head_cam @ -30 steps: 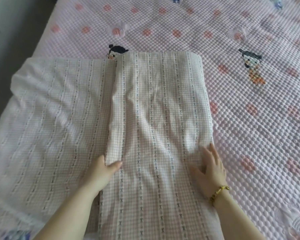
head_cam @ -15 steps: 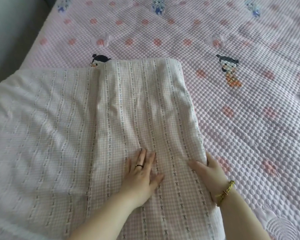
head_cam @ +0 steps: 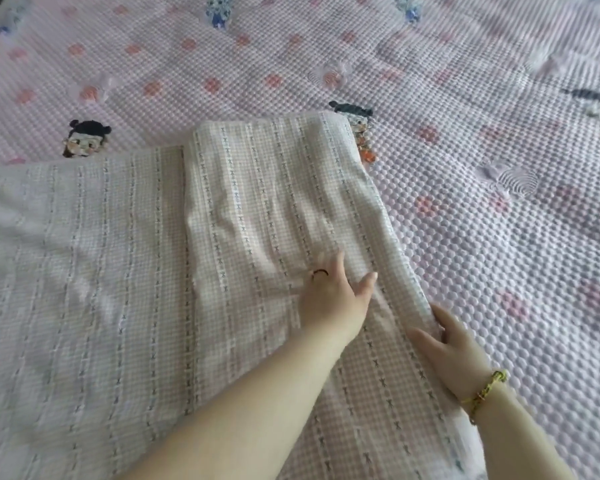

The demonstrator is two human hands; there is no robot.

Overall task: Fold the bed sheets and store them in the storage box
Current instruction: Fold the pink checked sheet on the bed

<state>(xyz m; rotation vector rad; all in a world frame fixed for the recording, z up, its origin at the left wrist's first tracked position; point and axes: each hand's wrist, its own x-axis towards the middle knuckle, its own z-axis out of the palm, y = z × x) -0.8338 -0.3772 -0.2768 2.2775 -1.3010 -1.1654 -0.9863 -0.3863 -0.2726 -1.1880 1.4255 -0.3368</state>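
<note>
A pale checked bed sheet [head_cam: 94, 289] with dotted stripes lies spread over the left half of the bed. Its right part is folded back over itself into a thicker panel [head_cam: 274, 209]. My left hand [head_cam: 333, 292], wearing a dark ring, lies flat with straight fingers on that folded panel. My right hand [head_cam: 447, 341], with a gold bracelet at the wrist, rests at the panel's right edge with its fingers along the fold. The storage box is not in view.
The bed is covered by a pink quilted cover [head_cam: 499, 202] with coral dots and cartoon figures. One figure [head_cam: 84, 140] sits just beyond the sheet's far edge, another [head_cam: 355, 116] at the folded panel's far corner.
My left hand let go of the panel's left edge, moved right across it and now presses further up the panel. My right hand stayed at the right edge. The camera swung left.
</note>
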